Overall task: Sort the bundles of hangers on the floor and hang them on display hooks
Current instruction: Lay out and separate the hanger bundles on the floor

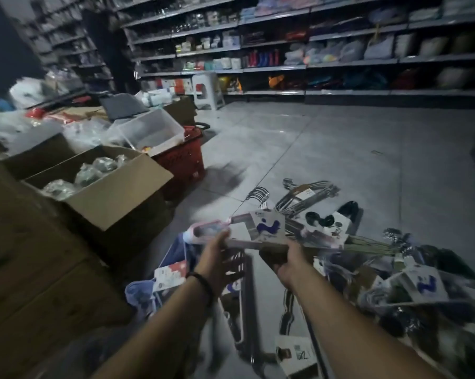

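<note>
the pale pink plastic hanger bundle (209,232) carries a white card label (267,227) printed with a dark blue squiggle. the same blue mark shows on a 2nd white card (425,285). the thin-rod hanger bundle (367,245) is olive-brown. the wire hangers (307,195) are silver and the curved plastic hangers (349,209) glossy black, on a pale grey tiled floor (326,149). a red-and-white card (170,274) lies against blue fabric (140,294). the mesh plastic basket (184,160) is red, the open cardboard box (116,192) brown, the plastic stool (206,88) white. the wrist band (203,283) is black.
</note>
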Motion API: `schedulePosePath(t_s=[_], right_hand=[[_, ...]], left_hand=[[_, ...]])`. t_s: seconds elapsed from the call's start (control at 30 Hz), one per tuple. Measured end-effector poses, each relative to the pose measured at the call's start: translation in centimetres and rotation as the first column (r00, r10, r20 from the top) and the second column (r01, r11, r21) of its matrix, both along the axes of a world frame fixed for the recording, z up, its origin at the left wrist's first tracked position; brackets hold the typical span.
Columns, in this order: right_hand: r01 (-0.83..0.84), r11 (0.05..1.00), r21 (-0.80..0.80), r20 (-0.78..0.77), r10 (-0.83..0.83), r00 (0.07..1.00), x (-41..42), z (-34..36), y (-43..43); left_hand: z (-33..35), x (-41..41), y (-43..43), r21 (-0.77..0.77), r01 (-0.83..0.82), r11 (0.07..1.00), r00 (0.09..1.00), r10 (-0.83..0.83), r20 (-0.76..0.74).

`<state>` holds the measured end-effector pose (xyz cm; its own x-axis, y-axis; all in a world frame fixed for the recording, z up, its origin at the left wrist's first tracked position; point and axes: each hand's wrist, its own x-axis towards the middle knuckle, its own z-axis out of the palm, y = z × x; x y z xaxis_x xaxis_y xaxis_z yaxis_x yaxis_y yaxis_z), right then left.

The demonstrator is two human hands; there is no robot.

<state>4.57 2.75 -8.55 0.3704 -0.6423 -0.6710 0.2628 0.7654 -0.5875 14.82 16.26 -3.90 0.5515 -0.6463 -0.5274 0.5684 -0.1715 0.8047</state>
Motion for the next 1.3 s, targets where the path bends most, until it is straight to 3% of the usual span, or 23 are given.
schedulePosePath(t_s=[0.07,0.13,0.2,0.27,0.33,0.4,0.47,0.57,0.7,0.77,0.83,0.93,1.1,1.17,1.3], right_hand=[[0.020,0.998,-0.065,-0.076,-0.025,0.997,0.8,-0.6,0.2],[0.042,0.976,-0.214,-0.310,-0.109,0.945,1.6,-1.2,0.7],[-0.133,0.920,-0.368,-0.563,-0.107,0.820,2.0,-1.7,1.4],[-0.338,0.843,-0.418,-0.652,-0.020,0.758,3.1,-2.5,2.2],[-0.508,0.745,-0.433,-0.715,0.059,0.697,4.5,-3.7,3.0],[-0.608,0.668,-0.428,-0.792,0.048,0.609,5.8,-4.9,3.6],[-0.641,0.651,-0.407,-0.825,0.038,0.563,6.8,-6.4,3.6],[-0.671,0.642,-0.371,-0.824,0.105,0.556,7.9,-9.1,2.8],[-0.673,0.683,-0.284,-0.703,0.329,0.631,9.9,-14.4,1.2],[-0.688,0.680,-0.256,-0.622,0.429,0.655,11.0,-15.7,1.4],[-0.721,0.619,-0.312,-0.625,0.438,0.646,12.1,-16.6,1.7],[-0.709,0.626,-0.325,-0.566,0.471,0.676,13.1,-17.8,2.1],[-0.690,0.721,-0.069,-0.412,0.609,0.678,12.8,-20.2,2.9],[-0.644,0.765,-0.026,-0.378,0.588,0.715,12.6,-20.0,3.5],[-0.600,0.793,-0.103,-0.344,0.537,0.770,12.2,-18.3,3.3]], left_hand=[[-0.3,3.1,3.5,-0.029,-0.042,0.999,0.999,0.042,0.013],[-1.7,5.6,6.4,0.033,-0.065,0.997,0.973,0.056,0.223],[-3.3,6.7,7.7,0.231,0.078,0.970,0.886,-0.174,0.430],[-5.6,6.7,7.8,0.400,0.311,0.862,0.814,-0.459,0.356],[-8.1,5.8,7.8,0.475,0.401,0.783,0.782,-0.563,0.268],[-10.3,4.1,8.2,0.421,0.417,0.806,0.830,-0.526,0.184],[-12.0,3.4,8.6,0.354,0.360,0.863,0.898,-0.424,0.121],[-14.1,3.7,8.4,0.308,0.284,0.908,0.925,-0.344,0.163],[-18.3,5.5,6.3,0.460,0.192,0.867,0.846,-0.384,0.370],[-19.7,6.8,4.9,0.480,0.152,0.864,0.856,-0.358,0.373],[-21.0,8.2,3.4,0.485,0.117,0.867,0.870,-0.325,0.372],[-23.4,9.9,1.5,0.523,0.094,0.847,0.888,-0.309,0.341],[-27.0,10.4,0.3,0.708,0.109,0.698,0.893,-0.381,0.238],[-26.9,9.6,0.3,0.686,0.123,0.717,0.899,-0.374,0.230],[-26.4,9.5,-0.3,0.666,0.090,0.741,0.889,-0.361,0.281]])
